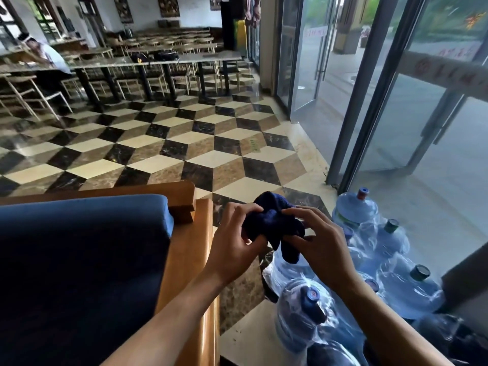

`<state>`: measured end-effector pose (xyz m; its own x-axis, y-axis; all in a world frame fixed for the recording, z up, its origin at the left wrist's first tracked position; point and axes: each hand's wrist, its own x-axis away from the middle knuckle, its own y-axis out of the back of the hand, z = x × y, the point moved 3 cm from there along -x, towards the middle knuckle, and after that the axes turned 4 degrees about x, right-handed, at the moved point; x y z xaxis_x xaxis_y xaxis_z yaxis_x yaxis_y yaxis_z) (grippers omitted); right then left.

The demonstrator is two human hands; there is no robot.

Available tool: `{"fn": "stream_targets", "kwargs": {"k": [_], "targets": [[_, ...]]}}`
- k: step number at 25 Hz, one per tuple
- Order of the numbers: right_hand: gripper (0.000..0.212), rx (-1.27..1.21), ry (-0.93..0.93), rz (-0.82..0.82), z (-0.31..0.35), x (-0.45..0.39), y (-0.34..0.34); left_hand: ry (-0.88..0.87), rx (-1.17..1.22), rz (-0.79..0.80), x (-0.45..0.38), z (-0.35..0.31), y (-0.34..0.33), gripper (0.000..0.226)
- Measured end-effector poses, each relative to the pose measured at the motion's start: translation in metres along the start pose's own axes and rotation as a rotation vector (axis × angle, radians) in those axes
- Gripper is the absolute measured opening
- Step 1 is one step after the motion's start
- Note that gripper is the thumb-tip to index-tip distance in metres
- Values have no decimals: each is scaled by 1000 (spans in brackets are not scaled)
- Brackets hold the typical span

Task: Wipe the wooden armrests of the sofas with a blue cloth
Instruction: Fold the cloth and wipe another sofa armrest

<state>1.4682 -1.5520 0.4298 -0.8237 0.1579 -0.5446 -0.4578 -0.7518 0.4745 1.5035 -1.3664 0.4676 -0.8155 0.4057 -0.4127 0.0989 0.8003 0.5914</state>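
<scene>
Both hands hold the bunched dark blue cloth [273, 224] in the air: left hand [235, 243] has fingers curled over the cloth's left side with thumb under it, right hand [320, 240] pinches the right side with bent fingers, and a loose end of cloth hangs down between them. The cloth is just right of the wooden armrest [191, 262] and not touching it; the left forearm crosses over the armrest. The armrest belongs to a sofa [79, 260] with a dark blue cushion and a wooden back rail. Under and right of the hands stand several large blue water jugs [355, 210], some wrapped in clear plastic, caps on; cap print too small to read. The floor [158, 143] is glossy tile in a black, cream and brown cube pattern. On the right, glass doors [311, 48] with metal frames carry red lettering, blurred and unreadable. Further back are rows of long tabletops [158, 60] with stools, and a person [46, 55] in white sits at one on the far left.
</scene>
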Motion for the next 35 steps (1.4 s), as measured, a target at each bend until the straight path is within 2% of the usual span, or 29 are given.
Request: {"fn": "stream_targets", "kwargs": {"k": [5, 17, 25, 35], "targets": [[50, 16, 33, 16, -23, -46, -17, 54, 96, 6, -44, 42, -9, 47], [49, 61, 76, 30, -73, -224, -102, -53, 228, -92, -215, 177, 8, 47], [49, 97, 122, 22, -103, -322, -130, -134, 234, -146, -318, 224, 13, 50], [44, 62, 124, 73, -201, -454, -155, -123, 200, -137, -457, 278, -20, 49]]}}
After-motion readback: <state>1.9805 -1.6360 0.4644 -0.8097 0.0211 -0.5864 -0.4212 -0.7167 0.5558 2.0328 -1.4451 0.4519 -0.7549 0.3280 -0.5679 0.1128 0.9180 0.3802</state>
